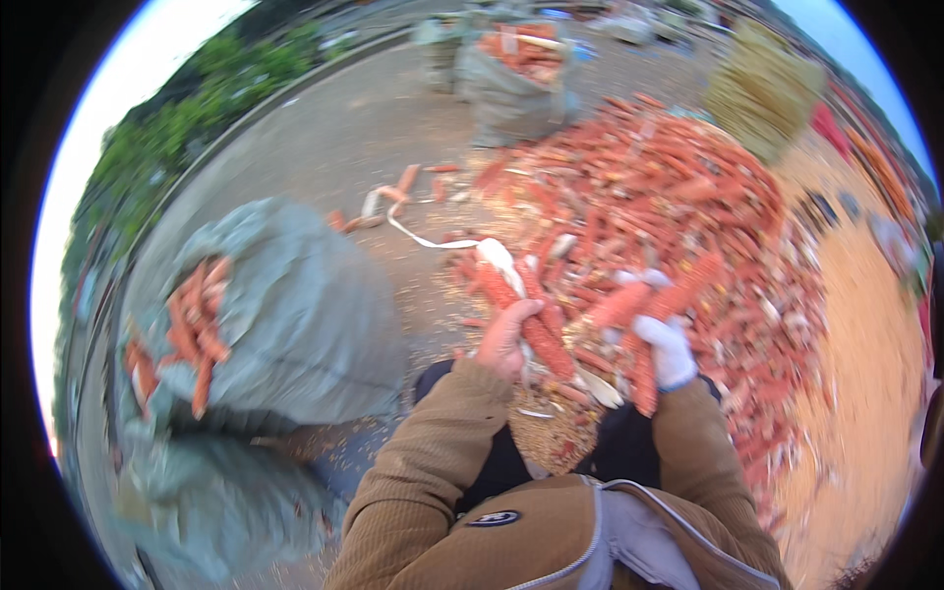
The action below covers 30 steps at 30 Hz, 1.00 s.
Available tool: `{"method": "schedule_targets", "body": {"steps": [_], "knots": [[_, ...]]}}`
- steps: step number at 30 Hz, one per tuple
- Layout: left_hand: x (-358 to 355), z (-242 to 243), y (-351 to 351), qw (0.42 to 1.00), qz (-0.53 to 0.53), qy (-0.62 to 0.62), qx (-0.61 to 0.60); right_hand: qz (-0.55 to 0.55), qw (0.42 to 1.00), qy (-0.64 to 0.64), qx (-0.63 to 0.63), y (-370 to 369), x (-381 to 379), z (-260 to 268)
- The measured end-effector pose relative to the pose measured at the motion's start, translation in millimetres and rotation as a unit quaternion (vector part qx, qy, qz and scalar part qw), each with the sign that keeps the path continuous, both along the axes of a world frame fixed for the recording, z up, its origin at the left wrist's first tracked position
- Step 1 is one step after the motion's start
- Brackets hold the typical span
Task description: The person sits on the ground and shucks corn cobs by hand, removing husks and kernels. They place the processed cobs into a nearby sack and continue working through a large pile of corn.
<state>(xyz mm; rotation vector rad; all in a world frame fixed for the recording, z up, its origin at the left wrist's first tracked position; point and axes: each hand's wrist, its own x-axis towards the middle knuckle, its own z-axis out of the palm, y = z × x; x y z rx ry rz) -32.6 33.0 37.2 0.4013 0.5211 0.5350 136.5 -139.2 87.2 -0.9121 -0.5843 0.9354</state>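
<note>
My bare left hand (pixel 509 343) is closed around reddish corn cobs (pixel 547 348), with a pale strip of husk or cloth (pixel 495 254) lying over their far end. To its right, my right hand (pixel 667 346) wears a white glove and grips more reddish cobs (pixel 682 291), some pointing up and right, one hanging down. Before both hands spreads a large heap of reddish corn cobs (pixel 664 177). Loose yellow kernels (pixel 553 435) lie on the ground between my knees. Motion blur hides the finger details and the exact number of cobs held.
At left stands a bulging pale green woven sack (pixel 310 317) with cobs at its mouth; another sack (pixel 221 501) lies nearer. An open sack of cobs (pixel 516 103) stands beyond the heap, a yellowish sack (pixel 767 88) at far right. Kernels (pixel 863 332) cover the ground rightward.
</note>
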Motion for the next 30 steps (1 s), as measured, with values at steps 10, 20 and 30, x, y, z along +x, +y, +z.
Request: {"method": "schedule_targets", "body": {"steps": [10, 20, 30], "knots": [[-83, -31, 37, 0.989, 0.132, -0.008, -0.063, 0.153, 0.986, 0.000, -0.065, 104, -144, 124], [-54, -44, 45, 0.991, 0.125, 0.032, -0.040, 0.449, 0.882, -0.135, -0.048, 294, -295, 224], [-35, -43, 37, 0.991, 0.133, -0.002, 0.021, 0.098, 0.876, -0.393, -0.261, 141, -81, 20]]}}
